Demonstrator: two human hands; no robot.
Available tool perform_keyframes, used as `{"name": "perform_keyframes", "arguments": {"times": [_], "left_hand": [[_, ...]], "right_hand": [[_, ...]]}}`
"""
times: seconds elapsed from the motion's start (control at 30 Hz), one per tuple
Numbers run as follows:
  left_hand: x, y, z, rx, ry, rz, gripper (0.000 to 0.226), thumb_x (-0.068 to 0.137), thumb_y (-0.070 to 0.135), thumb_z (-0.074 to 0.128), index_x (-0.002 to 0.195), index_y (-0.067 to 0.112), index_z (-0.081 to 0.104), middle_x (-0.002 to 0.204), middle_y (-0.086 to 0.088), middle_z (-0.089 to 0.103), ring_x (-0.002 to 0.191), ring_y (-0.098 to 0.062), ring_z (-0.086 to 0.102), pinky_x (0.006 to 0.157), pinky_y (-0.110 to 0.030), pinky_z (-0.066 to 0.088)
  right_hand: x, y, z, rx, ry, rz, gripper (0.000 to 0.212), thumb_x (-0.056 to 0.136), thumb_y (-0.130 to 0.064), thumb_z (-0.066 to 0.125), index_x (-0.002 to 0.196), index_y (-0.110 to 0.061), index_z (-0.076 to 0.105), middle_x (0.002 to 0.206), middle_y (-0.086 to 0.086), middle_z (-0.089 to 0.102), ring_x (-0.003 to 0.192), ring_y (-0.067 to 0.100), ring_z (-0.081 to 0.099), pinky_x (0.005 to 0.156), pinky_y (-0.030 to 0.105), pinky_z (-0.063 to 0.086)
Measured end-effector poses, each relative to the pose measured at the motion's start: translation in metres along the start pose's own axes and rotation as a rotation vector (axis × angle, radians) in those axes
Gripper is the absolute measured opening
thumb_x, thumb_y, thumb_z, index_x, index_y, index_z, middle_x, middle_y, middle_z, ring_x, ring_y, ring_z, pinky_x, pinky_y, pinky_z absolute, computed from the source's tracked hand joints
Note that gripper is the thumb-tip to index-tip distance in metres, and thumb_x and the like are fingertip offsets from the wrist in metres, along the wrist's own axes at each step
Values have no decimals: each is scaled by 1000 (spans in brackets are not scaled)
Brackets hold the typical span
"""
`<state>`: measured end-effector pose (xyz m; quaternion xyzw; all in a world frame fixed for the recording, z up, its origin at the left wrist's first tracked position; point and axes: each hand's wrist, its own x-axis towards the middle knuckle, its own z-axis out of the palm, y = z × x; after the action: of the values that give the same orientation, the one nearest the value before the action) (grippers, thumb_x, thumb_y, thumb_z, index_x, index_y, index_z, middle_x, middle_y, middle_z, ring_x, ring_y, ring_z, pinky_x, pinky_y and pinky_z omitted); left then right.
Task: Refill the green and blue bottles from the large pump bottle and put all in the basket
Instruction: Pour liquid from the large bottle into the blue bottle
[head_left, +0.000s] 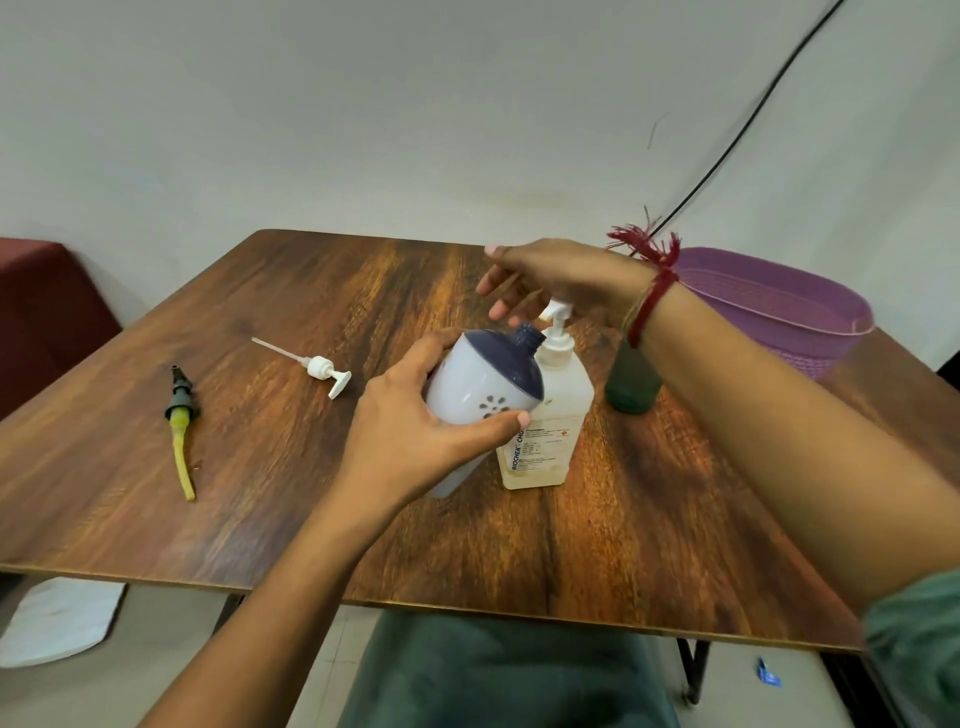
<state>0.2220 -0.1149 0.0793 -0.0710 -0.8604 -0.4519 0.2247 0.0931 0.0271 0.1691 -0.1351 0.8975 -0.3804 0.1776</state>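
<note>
At the centre of the frame, the left hand grips the blue bottle, a pale rounded bottle with a dark blue shoulder and a flower print, thumb on the near side and fingers curled round the far side. The bottle is tilted to the right of the frame, and its uncapped neck sits just under the spout of the large pump bottle. That bottle stands upright on the wooden table, touching the blue one. The right hand lies flat over its white pump head with fingers loosely straight and holding nothing; whether the palm presses the head cannot be told. A red thread band is tied round that wrist.

Right of the pump bottle stands the green bottle, partly hidden behind the right forearm. Farther right, at the table's far corner, sits the purple basket.

Left of centre a white pump top with its dip tube lies on the table, and farther left lies a black pump top with a yellow tube. A black cable crosses the wall at the upper right
</note>
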Motion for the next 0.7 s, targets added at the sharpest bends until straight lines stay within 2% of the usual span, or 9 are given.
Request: {"name": "perform_keyframes", "arguments": {"times": [0.07, 0.2, 0.33, 0.47, 0.57, 0.63, 0.7], "left_hand": [[1, 1, 1, -3, 9, -12, 76, 51, 73, 68, 116, 37, 55, 104, 19, 62, 93, 4, 59, 74, -34, 56], [3, 4, 0, -22, 7, -10, 78, 51, 73, 67, 119, 36, 55, 105, 20, 62, 93, 4, 60, 74, -33, 57], [5, 5, 3, -31, -4, -23, 76, 49, 73, 67, 116, 40, 53, 103, 23, 61, 93, 6, 59, 74, -34, 57], [6, 5, 5, -72, 6, -32, 78, 49, 70, 71, 118, 36, 56, 105, 19, 63, 94, 4, 61, 75, -35, 57], [7, 4, 6, -75, 12, -27, 80, 51, 69, 72, 120, 34, 56, 106, 18, 64, 95, 2, 61, 75, -35, 58], [8, 3, 9, -79, 14, -23, 79, 51, 68, 72, 121, 33, 55, 108, 17, 63, 96, 1, 61, 75, -36, 58], [9, 1, 8, -52, 19, -17, 80, 52, 69, 72, 121, 33, 55, 110, 17, 63, 98, 1, 61, 76, -36, 57]], "right_hand": [[0, -4, 2, -63, 6, 7, 44, 99, -49, 33, 96, -20, 66, 79, -4, 70, 83, 20, 59, 84, 42, 42], [-3, -9, 4, -175, 2, 20, 38, 101, -40, 34, 107, -19, 65, 85, -5, 67, 85, 18, 55, 78, 37, 39], [-3, -6, 6, -114, 23, 14, 33, 102, -30, 36, 106, -16, 65, 79, -5, 66, 84, 16, 56, 61, 27, 36], [-2, -5, 7, -35, 52, -28, 31, 100, -17, 35, 101, -12, 66, 76, -1, 67, 80, 17, 60, 72, 30, 43], [-1, -3, 9, 33, 98, -54, 33, 98, -4, 34, 108, -3, 66, 74, 5, 65, 69, 13, 58, 63, 23, 45], [-2, 0, 10, 38, 120, -62, 35, 94, 1, 36, 108, -5, 67, 75, 6, 66, 73, 13, 58, 64, 23, 45], [-2, 4, 12, 33, 123, -53, 36, 91, 3, 37, 107, -7, 67, 74, 3, 65, 73, 11, 57, 58, 20, 43]]}}
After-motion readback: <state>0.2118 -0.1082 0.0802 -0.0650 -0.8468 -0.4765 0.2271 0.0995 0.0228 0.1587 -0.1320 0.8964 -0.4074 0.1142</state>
